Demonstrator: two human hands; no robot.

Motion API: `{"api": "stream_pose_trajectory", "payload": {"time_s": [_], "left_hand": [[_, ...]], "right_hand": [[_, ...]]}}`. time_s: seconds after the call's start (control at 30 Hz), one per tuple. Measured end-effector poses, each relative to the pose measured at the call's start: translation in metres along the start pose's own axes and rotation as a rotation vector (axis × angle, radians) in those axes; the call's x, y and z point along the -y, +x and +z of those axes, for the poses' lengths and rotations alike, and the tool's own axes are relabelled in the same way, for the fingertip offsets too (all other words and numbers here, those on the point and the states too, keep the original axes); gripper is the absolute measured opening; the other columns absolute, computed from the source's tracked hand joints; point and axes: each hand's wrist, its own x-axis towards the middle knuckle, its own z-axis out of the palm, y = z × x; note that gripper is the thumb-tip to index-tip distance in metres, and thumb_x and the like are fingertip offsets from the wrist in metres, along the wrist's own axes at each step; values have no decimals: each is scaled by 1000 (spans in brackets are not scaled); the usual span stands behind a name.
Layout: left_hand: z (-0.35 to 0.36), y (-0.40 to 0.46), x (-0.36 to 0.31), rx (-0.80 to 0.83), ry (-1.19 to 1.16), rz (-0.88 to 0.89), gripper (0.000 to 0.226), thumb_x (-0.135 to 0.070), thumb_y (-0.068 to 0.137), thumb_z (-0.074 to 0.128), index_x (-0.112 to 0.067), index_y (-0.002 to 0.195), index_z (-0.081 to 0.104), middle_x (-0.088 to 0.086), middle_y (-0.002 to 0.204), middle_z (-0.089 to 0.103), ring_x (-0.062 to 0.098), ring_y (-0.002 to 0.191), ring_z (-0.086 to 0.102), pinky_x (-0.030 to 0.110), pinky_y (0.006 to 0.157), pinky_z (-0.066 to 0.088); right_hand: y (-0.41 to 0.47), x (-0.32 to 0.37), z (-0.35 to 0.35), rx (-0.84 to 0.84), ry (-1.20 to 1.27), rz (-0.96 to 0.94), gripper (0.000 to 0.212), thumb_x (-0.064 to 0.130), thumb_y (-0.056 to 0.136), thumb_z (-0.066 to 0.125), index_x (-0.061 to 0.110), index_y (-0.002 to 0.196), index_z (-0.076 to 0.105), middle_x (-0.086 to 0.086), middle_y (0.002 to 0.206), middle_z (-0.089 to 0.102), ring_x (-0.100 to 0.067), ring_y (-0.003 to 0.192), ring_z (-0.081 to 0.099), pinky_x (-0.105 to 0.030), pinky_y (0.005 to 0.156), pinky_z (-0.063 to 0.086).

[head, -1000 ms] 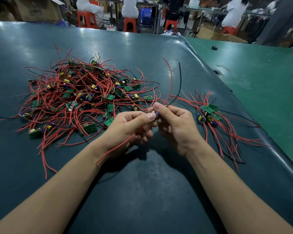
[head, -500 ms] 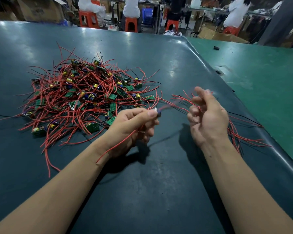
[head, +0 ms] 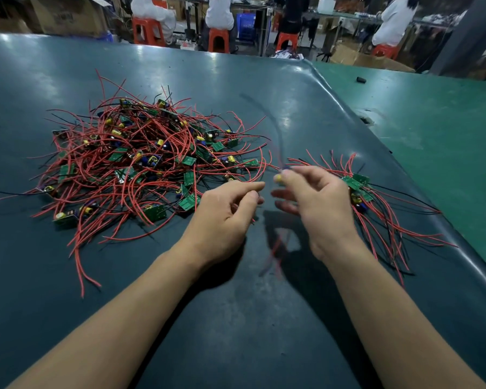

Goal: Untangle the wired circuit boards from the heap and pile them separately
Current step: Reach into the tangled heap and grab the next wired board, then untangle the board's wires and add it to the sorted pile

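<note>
Circuit boards (head: 141,161) with red and black wires lie in a big tangled heap on the left part of the dark green table (head: 236,332), and a smaller pile (head: 359,189) of them lies on the right, near the rounded table edge. One board (head: 279,178) is in the air between the two piles, blurred; the right hand (head: 314,203) pinches it between the thumb and forefinger, and its wires hang down below the hand as a red smear and also rise up as a faint dark line. This hand is lifted a little over the table, back of the hand to the camera, other fingers loosely spread toward the left. The left hand (head: 225,217) is just beside it, over the near edge of the heap, with forefinger and thumb stretched toward the right hand and the other fingers curled under; I cannot tell if it holds a wire. Both forearms reach forward from the bottom corners.
</note>
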Motion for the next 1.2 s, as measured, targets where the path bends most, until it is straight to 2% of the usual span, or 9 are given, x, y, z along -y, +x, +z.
{"api": "stream_pose_trajectory", "payload": {"time_s": [0.1,0.23,0.33,0.4,0.5,0.67,0.77,0.93,1.2], "left_hand": [[-3,1,2,-87,-4,-43,24,-23,89,59,-14,105,73,2,89,74,16,76,69,27,71,55],[-9,1,3,-206,318,109,17,-21,85,62,-13,89,76,-3,80,71,19,75,60,31,73,49],[-19,6,11,-288,549,52,21,-26,86,59,-14,94,75,2,90,71,29,87,57,41,82,46],[-27,9,16,-369,676,-50,22,-29,88,61,-17,102,73,6,101,67,31,97,54,41,86,42],[-36,12,23,-391,813,-215,35,-37,88,62,-17,116,67,11,113,59,34,108,49,43,90,38],[-38,14,33,-292,886,-374,45,-48,91,55,-15,120,64,13,115,61,35,109,53,44,92,41],[-36,16,33,-304,893,-384,47,-49,91,52,-17,123,62,11,115,63,35,109,55,45,91,41],[-42,23,34,-351,743,-494,40,-52,91,51,-25,117,67,2,109,69,30,106,60,43,94,38],[-38,15,24,-468,677,-343,30,-41,95,53,-23,110,72,5,117,63,32,116,43,45,95,30]], "right_hand": [[11,8,-18,-218,-28,-26,7,14,91,67,13,89,60,-5,80,70,-17,57,68,-26,47,52],[20,6,-49,-545,-705,-246,21,33,86,72,16,95,62,0,86,66,-26,87,65,-31,79,47],[21,0,-56,-553,-1108,-207,34,32,88,69,11,113,61,-15,116,59,-37,112,50,-39,89,39],[19,-3,-52,-505,-1218,-264,38,28,88,69,9,119,61,-18,122,54,-38,117,43,-42,94,37],[15,-7,-39,-447,-1190,-517,28,19,87,68,7,112,66,-16,117,56,-38,115,45,-42,96,38],[11,-18,-18,-109,-1061,-800,7,8,87,68,4,91,72,-13,97,65,-36,96,56,-36,88,41],[8,-23,-12,12,-1035,-831,6,9,87,68,4,88,72,-10,92,66,-33,92,58,-35,85,44],[7,-25,-9,39,-977,-810,7,10,87,69,5,85,72,-7,88,67,-31,89,59,-37,83,47],[9,-25,-12,20,-932,-752,9,11,88,68,4,87,73,-8,89,68,-30,90,59,-30,86,41]]}}
